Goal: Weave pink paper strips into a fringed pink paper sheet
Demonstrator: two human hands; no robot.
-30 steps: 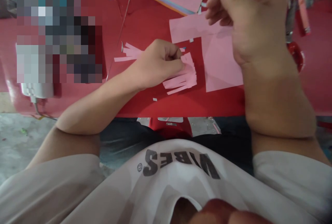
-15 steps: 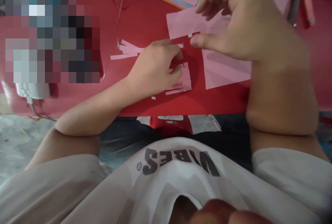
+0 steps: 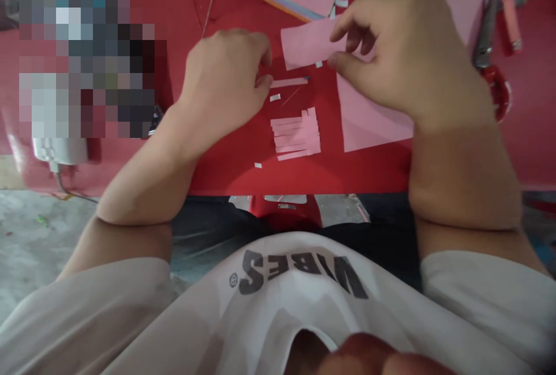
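The right hand pinches a wide pink paper piece; the curled left hand maybe touches a thin pink paper strip.

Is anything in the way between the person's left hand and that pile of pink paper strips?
Nothing blocks it outright. Only a loose pink paper strip by the left hand and a small white paper scrap lie on the red table before the pile of pink paper strips.

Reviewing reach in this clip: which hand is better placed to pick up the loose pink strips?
Left, probably: the left hand sits by the thin pink strip, near the stacked strips, while the right hand holds a pink paper piece.
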